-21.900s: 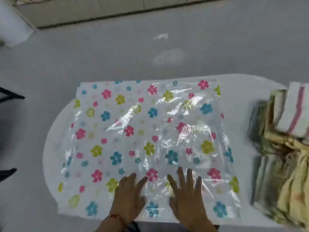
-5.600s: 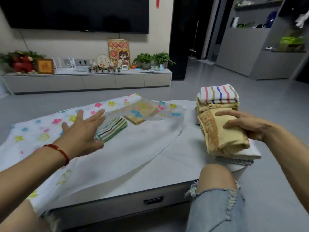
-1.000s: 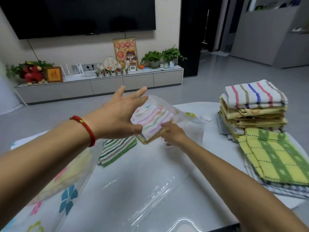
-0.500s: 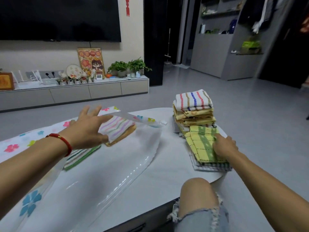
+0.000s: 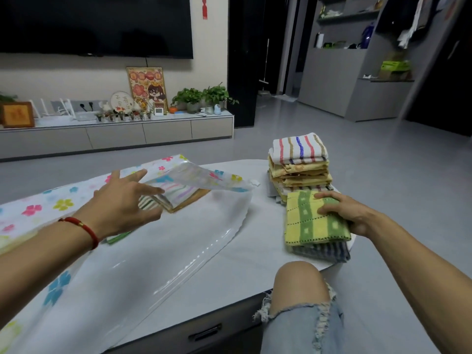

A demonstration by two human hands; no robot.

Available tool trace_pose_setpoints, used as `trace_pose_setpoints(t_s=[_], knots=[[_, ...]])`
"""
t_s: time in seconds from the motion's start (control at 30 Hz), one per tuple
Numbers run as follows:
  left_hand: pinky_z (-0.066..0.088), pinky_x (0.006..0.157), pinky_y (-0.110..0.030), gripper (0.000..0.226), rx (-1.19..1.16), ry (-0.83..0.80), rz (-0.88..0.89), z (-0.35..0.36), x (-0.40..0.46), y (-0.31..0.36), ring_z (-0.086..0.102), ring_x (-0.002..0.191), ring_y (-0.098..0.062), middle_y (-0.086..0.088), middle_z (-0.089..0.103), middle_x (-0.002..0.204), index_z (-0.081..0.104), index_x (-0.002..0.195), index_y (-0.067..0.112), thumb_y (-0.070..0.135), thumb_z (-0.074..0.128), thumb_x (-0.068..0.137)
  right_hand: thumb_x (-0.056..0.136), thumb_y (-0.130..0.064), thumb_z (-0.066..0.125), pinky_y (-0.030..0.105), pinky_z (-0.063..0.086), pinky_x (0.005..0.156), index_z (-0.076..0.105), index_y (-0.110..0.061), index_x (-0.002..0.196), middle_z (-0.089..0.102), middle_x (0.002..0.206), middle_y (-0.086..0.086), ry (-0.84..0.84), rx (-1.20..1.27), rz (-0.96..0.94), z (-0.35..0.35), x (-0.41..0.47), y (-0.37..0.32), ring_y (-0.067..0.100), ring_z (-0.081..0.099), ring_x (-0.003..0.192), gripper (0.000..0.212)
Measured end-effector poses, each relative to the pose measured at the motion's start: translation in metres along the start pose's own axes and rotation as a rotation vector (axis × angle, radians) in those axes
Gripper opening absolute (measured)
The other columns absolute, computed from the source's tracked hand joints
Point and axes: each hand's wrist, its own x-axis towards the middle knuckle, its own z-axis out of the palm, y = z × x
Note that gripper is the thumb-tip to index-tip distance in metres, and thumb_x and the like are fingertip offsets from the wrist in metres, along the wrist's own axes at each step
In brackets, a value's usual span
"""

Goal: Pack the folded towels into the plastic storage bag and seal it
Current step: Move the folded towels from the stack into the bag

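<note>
The flower-printed plastic storage bag (image 5: 178, 251) lies across the white table, its mouth facing right. My left hand (image 5: 125, 203) holds the bag's upper sheet up, fingers spread inside the opening. Inside lie a pastel-striped towel (image 5: 178, 192) on a brown one, and a green-striped towel (image 5: 120, 236) partly hidden by my wrist. My right hand (image 5: 342, 210) grips a yellow-green checked towel (image 5: 311, 221) on top of a low pile at the table's right edge. Behind it stands a taller stack of folded towels (image 5: 298, 162), a white one with coloured stripes on top.
My bare right knee (image 5: 298, 284) in torn jeans rises at the table's (image 5: 260, 231) front edge. A drawer handle (image 5: 204, 333) shows below the tabletop. A low TV cabinet (image 5: 115, 134) with plants and frames runs along the far wall; grey floor lies between.
My right hand left the bag's mouth, where it placed the pastel-striped towel, swung right and took hold of the yellow-green towel. My left hand keeps the bag's top sheet lifted.
</note>
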Motion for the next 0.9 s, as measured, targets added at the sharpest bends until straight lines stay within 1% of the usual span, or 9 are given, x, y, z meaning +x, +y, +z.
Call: trace_pose_setpoints(t_s=[0.1,0.2,0.3,0.43,0.57,0.7,0.77,0.83,0.9], knots=[[0.030,0.107,-0.068,0.051,0.025,-0.053,-0.078,0.008,-0.023,-0.014,0.013,0.145,-0.044,0.003,0.025,0.161,0.061,0.125,0.047,0.063,0.064,0.077,0.086,0.006,0.069,0.041,0.064,0.062,0.072,-0.020,0.113,0.070,0.116,0.023,-0.155,0.207,-0.096,0.019,-0.023,-0.009,0.033,0.076,0.079,0.038],[0.028,0.106,-0.072,0.064,0.118,-0.151,-0.124,0.017,-0.043,-0.028,0.010,0.146,-0.040,0.012,0.022,0.161,0.049,0.137,0.044,0.065,0.059,0.077,0.080,0.002,0.069,0.039,0.064,0.056,0.070,-0.015,0.116,0.069,0.111,0.024,-0.304,0.264,-0.127,0.053,-0.051,-0.020,0.031,0.074,0.071,0.040],[0.026,0.107,-0.072,0.080,0.108,-0.184,-0.123,0.005,-0.050,-0.044,0.007,0.148,-0.039,0.015,0.018,0.161,0.028,0.150,0.039,0.054,0.063,0.079,0.081,0.007,0.067,0.036,0.062,0.051,0.073,-0.014,0.112,0.074,0.109,0.023,-0.505,0.232,-0.076,0.103,-0.076,-0.025,0.033,0.075,0.070,0.038],[0.020,0.112,-0.068,0.086,0.083,-0.155,-0.054,-0.029,-0.045,-0.055,0.010,0.149,-0.036,0.014,0.006,0.163,0.016,0.154,0.031,0.038,0.062,0.082,0.083,0.011,0.066,0.038,0.063,0.064,0.073,-0.015,0.117,0.074,0.116,0.018,-0.724,0.160,-0.075,0.192,-0.090,-0.021,0.035,0.074,0.085,0.043],[0.006,0.122,-0.048,0.084,0.063,-0.108,-0.005,-0.054,-0.036,-0.051,0.019,0.148,-0.032,0.001,0.006,0.165,0.020,0.154,0.017,0.025,0.063,0.083,0.086,0.013,0.063,0.045,0.062,0.079,0.075,-0.017,0.115,0.070,0.119,0.019,-0.704,0.255,-0.086,0.292,-0.076,-0.021,0.037,0.070,0.096,0.044],[0.001,0.120,-0.042,0.082,0.012,-0.075,-0.018,-0.067,-0.035,-0.042,0.017,0.148,-0.029,0.005,0.003,0.165,0.021,0.154,0.017,0.017,0.060,0.082,0.088,0.019,0.051,0.048,0.061,0.085,0.070,-0.015,0.114,0.067,0.113,0.020,-0.582,0.505,-0.002,0.404,-0.045,-0.034,0.034,0.068,0.090,0.047],[0.001,0.120,-0.039,0.080,-0.012,-0.066,-0.035,-0.071,-0.034,-0.040,0.013,0.148,-0.030,0.007,0.001,0.164,0.022,0.153,0.018,0.019,0.060,0.083,0.088,0.017,0.051,0.043,0.062,0.077,0.069,-0.016,0.119,0.068,0.109,0.018,-0.536,0.664,-0.019,0.451,-0.031,-0.050,0.030,0.067,0.083,0.049],[0.000,0.120,-0.040,0.078,-0.026,-0.051,-0.033,-0.075,-0.032,-0.042,0.015,0.148,-0.027,0.006,0.002,0.164,0.024,0.153,0.018,0.021,0.060,0.083,0.088,0.014,0.053,0.036,0.059,0.068,0.067,-0.021,0.124,0.068,0.108,0.015,-0.487,0.820,-0.109,0.484,-0.017,-0.064,0.024,0.066,0.079,0.051],[0.000,0.122,-0.038,0.079,-0.034,-0.035,-0.029,-0.076,-0.031,-0.048,0.020,0.147,-0.021,0.007,0.003,0.164,0.025,0.153,0.018,0.024,0.059,0.082,0.089,0.009,0.058,0.036,0.055,0.083,0.061,-0.025,0.133,0.063,0.126,0.010,-0.407,0.747,-0.222,0.506,-0.004,-0.060,0.020,0.063,0.101,0.056]])
